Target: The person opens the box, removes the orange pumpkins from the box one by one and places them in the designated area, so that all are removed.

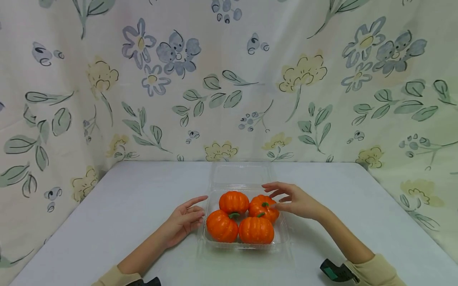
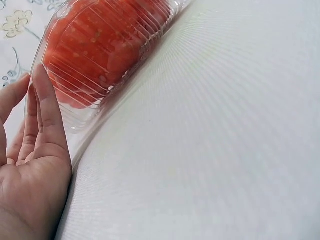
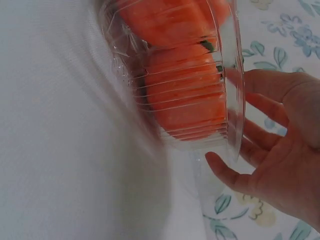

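A clear plastic clamshell box (image 1: 247, 246) lies open on the table, its lid (image 1: 241, 174) folded back. Inside are several small orange pumpkins: one back left (image 1: 233, 200), one back right (image 1: 257, 206), one front left (image 1: 221, 228) and one front right (image 1: 256, 231). My left hand (image 1: 183, 223) is beside the box's left wall, fingers nearly straight with their tips at the rim. Over the right rim reaches my right hand (image 1: 300, 201), fingers loosely bent and spread, thumb tip close to the back right pumpkin. The right wrist view shows these fingers (image 3: 262, 136) around the box's corner.
The white table (image 1: 143, 206) extends on both sides of the box. Behind it hangs a floral curtain (image 1: 214, 131). A dark wrist camera (image 1: 336, 272) sits at the right sleeve, and part of another shows at the left sleeve.
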Available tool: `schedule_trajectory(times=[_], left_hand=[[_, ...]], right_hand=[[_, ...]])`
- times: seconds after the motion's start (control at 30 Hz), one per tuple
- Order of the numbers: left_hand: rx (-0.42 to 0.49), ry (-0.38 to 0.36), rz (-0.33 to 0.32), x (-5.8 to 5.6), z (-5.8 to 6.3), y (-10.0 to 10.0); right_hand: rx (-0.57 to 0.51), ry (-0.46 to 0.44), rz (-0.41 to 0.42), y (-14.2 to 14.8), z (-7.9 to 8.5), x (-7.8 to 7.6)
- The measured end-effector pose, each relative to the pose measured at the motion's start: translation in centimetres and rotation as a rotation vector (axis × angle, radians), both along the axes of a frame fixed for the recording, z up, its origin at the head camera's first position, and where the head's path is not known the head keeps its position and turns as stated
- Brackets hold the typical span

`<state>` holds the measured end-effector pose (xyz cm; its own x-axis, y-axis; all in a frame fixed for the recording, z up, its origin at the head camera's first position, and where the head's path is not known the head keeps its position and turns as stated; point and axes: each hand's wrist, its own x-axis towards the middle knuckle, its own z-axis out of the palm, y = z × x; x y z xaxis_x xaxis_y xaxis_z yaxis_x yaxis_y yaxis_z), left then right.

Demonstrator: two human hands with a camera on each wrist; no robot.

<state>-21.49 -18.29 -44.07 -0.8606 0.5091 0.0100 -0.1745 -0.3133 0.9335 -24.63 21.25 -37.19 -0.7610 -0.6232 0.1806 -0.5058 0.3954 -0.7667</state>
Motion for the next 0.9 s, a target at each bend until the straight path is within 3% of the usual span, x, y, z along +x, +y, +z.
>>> schedule_trajectory(times=[0.53, 0.9], left_hand=[[-0.028, -0.008, 0.006, 0.0, 0.3, 0.0], [-0.037, -0.006, 0.017, -0.1, 0.1, 0.0]], right_hand=[[0.084, -0.031, 0.026, -0.9, 0.0, 1.0], [0.136, 0.022, 0.027, -1.3, 0.2, 1.4]])
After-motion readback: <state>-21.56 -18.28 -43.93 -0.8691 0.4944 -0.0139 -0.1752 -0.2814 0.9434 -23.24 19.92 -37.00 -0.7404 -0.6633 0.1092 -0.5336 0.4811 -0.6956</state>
